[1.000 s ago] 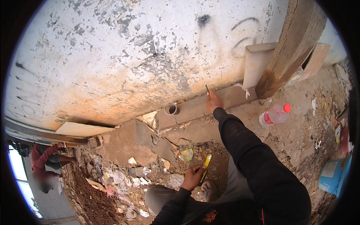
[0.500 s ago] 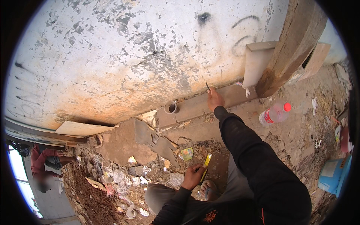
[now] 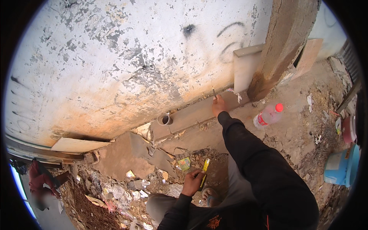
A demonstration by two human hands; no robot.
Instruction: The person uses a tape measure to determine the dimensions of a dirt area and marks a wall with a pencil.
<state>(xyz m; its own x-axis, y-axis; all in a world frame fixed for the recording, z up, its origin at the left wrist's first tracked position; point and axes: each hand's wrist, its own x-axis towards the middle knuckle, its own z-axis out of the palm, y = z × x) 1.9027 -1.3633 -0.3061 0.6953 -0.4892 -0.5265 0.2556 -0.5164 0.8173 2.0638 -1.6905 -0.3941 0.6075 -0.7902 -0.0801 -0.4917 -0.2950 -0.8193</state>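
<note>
My right hand (image 3: 219, 105) reaches out to the foot of the peeling wall (image 3: 153, 46), closed around a slim pencil (image 3: 214, 92). The pencil points up toward the wall, close to a faint thin mark there; whether its tip touches cannot be made out. Low in front of my body, my left hand (image 3: 193, 183) grips a tape measure (image 3: 206, 167), with a short piece of yellow blade sticking out past the fingers. On the ledge (image 3: 191, 117) along the wall, left of my right hand, stands a cup (image 3: 165, 119) with something dark inside.
A clear plastic bottle with a red cap (image 3: 269, 115) lies right of my right arm. Behind it a wooden post (image 3: 281, 46) leans beside a pale slab (image 3: 245, 71). A blue bucket (image 3: 339, 166) stands far right. Litter (image 3: 122, 191) covers the lower left, near another person (image 3: 40, 180).
The view has turned right, so the wall, ledge and bottle sit further left. My right hand has shifted right along the wall with the pencil. My left hand still holds the tape measure.
</note>
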